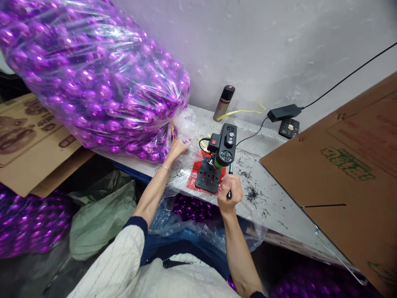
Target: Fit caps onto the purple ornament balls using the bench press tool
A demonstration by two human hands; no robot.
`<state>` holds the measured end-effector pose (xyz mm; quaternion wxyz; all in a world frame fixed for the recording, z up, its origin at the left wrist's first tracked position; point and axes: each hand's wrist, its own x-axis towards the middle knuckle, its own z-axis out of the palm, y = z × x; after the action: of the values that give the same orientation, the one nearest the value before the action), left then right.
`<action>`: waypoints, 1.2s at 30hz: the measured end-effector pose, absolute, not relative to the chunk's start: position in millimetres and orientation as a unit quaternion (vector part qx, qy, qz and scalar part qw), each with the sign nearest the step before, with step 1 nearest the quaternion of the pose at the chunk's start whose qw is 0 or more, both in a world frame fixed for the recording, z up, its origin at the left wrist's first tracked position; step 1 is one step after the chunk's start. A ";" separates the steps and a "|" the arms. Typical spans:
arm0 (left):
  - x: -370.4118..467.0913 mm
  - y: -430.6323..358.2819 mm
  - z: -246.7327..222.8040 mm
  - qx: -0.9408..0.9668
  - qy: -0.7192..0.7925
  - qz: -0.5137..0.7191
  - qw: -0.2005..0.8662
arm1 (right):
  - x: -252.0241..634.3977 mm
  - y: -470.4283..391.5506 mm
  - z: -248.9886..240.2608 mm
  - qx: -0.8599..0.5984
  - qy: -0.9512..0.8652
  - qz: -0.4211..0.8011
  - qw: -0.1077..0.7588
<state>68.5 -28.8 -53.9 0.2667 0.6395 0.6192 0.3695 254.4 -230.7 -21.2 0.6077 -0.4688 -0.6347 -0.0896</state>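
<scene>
A large clear plastic bag (118,78) full of shiny purple baubles leans across the left of the table. At its gathered mouth is my left hand (178,148), its fingers curled in beside the crumpled plastic; what they hold is hidden. My right hand (230,192) is closed around the black-tipped lever (229,194) of a small black bench machine (226,145) that resembles a mini drill press. Its slotted base plate (207,177) rests on a red sheet (192,176). Below the table edge, more purple baubles (192,207) lie in an open clear bag.
Behind the machine stand a spray can (221,105) and a power adapter (284,112) with its cord. Dark thin scraps (252,192) litter the white table (276,203). A big cardboard box (347,174) rises at right; flattened cardboard (40,145) lies at left.
</scene>
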 end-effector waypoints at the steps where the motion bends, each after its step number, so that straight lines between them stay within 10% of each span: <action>1: 64.6 -41.4 -52.0 0.615 0.610 0.391 0.311 | 254.7 -230.8 -20.6 -0.469 -0.636 -0.089 0.606; 7: 47.2 -142.8 -50.6 0.326 0.410 0.532 0.665 | 255.5 -230.4 -16.2 -0.472 -0.635 -0.094 0.605; 16: 82.8 -199.7 -71.6 0.139 0.289 0.457 0.830 | 256.2 -230.4 -13.5 -0.473 -0.639 -0.099 0.598; 36: 128.6 -171.0 -96.2 0.701 0.503 0.378 0.335 | 260.6 -222.3 24.6 -0.522 -0.626 -0.084 0.573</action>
<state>128.6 -171.0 -96.2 0.3351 0.7011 0.5031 0.3781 260.6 -222.3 24.6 0.5727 -0.5222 -0.6263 -0.0837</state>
